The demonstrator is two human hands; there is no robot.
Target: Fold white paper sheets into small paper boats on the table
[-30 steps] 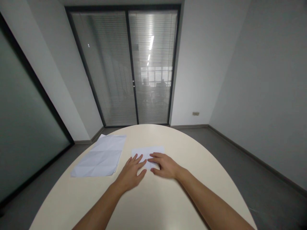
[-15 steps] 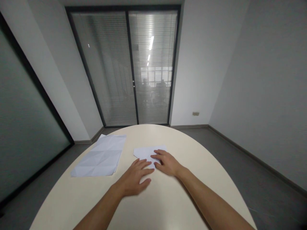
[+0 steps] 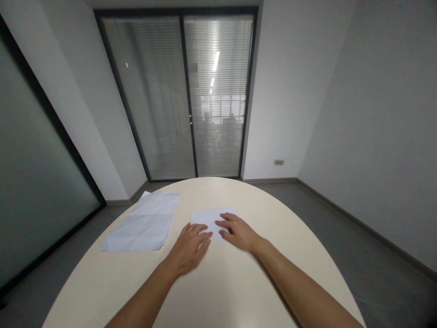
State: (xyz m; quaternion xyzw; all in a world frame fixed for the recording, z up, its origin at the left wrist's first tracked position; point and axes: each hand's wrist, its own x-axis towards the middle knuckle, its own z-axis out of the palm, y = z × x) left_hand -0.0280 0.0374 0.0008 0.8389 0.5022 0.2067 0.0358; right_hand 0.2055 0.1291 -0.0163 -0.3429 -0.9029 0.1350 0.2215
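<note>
A small folded sheet of white paper [image 3: 208, 216] lies flat on the table in front of me. On its right part rests my right hand [image 3: 240, 232], fingers spread and palm down. My left hand [image 3: 191, 246] is at the paper's near left edge, with its fingertips over it and its fingers apart, the thumb close to the forefinger. Neither hand grips anything. Both hands cover parts of the paper, so its near edge is partly hidden.
To the left on the round cream table [image 3: 218, 189] lies a small pile of creased white paper sheets [image 3: 145, 222]. Beyond the table stand a glass partition with blinds [image 3: 157, 100] and a white wall with a socket [image 3: 279, 162].
My left hand has shifted slightly left and away from me, onto the paper's left edge, and its thumb has drawn closer to the fingers. My right hand stays where it was.
</note>
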